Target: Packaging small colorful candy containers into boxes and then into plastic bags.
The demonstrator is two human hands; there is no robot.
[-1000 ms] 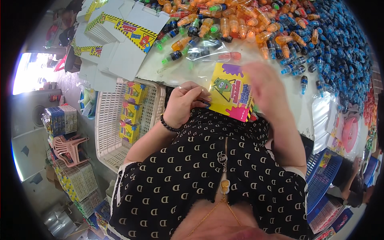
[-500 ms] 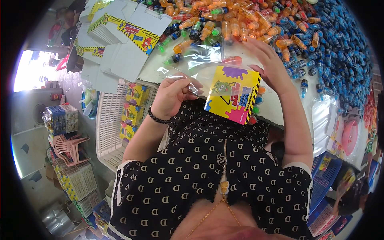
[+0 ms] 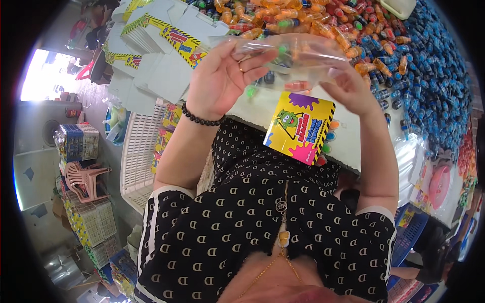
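A clear plastic bag (image 3: 303, 53) is stretched between my two hands above the table. My left hand (image 3: 222, 76), with a ring and a dark bead bracelet, grips the bag's left end, fingers pointing right. At the other end my right hand (image 3: 348, 88) curves around the film, its thumb apart below; its fingertips are blurred behind the plastic. Below the bag a yellow printed box (image 3: 300, 126) with a green cartoon figure rests tilted at the table's near edge. Small coloured caps (image 3: 331, 136) show along its right side.
Orange bottles (image 3: 328, 30) and blue bottles (image 3: 429, 86) lie heaped across the far side and right. Flat printed cartons (image 3: 156, 65) are stacked at left. A white basket (image 3: 139, 151) holds yellow packs. A pink chair (image 3: 86, 179) stands farther left.
My left hand has moved up and away from me, drawing the bag off the box. The bag now spans both hands. The yellow box has shifted slightly nearer to me.
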